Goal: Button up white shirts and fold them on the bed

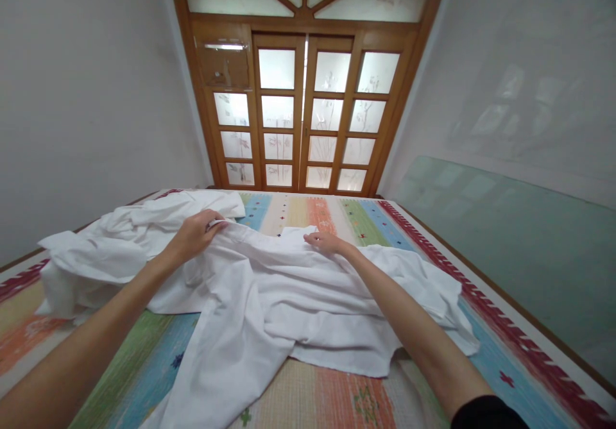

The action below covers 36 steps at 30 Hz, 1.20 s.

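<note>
A white shirt (308, 304) lies rumpled over the middle of a striped bedspread, one long sleeve-like part stretching toward me at the lower left. My left hand (198, 233) pinches its upper edge on the left and lifts that edge slightly. Farther right, my right hand (327, 243) has its thumb and fingers closed on the same upper edge. Between the two hands the cloth sags in loose folds. Beside my left hand, more crumpled white cloth (125, 230) is heaped; I cannot tell whether it is a separate piece.
The bedspread (356, 403) has coloured stripes and a dark red border. A pale green panel (505, 236) stands along the right side by the wall. Beyond the bed's far edge are wooden doors (303, 108) with frosted panes. A plain wall (91, 95) rises on the left.
</note>
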Tool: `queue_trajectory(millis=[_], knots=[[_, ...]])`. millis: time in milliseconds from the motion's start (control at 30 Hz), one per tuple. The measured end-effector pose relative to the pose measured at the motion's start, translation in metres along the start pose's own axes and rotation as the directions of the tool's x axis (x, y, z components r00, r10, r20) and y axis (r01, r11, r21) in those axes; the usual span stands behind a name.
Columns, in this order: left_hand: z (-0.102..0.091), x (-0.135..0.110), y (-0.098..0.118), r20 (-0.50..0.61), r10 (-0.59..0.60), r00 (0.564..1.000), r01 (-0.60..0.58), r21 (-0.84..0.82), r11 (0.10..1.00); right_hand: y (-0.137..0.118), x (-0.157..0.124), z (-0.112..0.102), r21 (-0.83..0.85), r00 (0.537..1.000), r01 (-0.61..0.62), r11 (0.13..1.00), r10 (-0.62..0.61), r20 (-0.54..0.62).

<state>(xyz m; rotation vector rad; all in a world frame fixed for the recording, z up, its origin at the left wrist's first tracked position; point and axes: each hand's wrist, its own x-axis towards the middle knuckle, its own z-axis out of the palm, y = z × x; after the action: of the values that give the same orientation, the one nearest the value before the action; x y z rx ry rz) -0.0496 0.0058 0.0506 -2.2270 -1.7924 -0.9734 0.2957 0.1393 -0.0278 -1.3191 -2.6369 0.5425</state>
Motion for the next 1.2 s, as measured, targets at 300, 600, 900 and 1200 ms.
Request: queue_trajectory(millis=[300, 600, 900, 1200], knots=[[-0.007, -0.001, 0.004, -0.090, 0.034, 0.995, -0.027, 0.083, 0.996, -0.009, 0.009, 0.005, 0.024, 0.987, 0.150, 0.988, -0.151, 0.050], [-0.009, -0.012, 0.008, 0.017, 0.024, 1.000, -0.025, 0.037, 0.999, -0.019, 0.026, 0.035, -0.035, 0.935, 0.354, 0.935, -0.354, 0.008], [-0.010, -0.020, -0.005, 0.112, 0.102, 0.988, -0.101, -0.010, 0.995, -0.022, 0.019, 0.031, -0.064, 0.959, 0.284, 0.957, -0.284, 0.006], [-0.007, -0.024, -0.020, -0.037, 0.079, 0.996, -0.076, 0.092, 0.993, -0.006, 0.000, -0.009, 0.117, 0.968, 0.163, 0.980, -0.136, -0.213]])
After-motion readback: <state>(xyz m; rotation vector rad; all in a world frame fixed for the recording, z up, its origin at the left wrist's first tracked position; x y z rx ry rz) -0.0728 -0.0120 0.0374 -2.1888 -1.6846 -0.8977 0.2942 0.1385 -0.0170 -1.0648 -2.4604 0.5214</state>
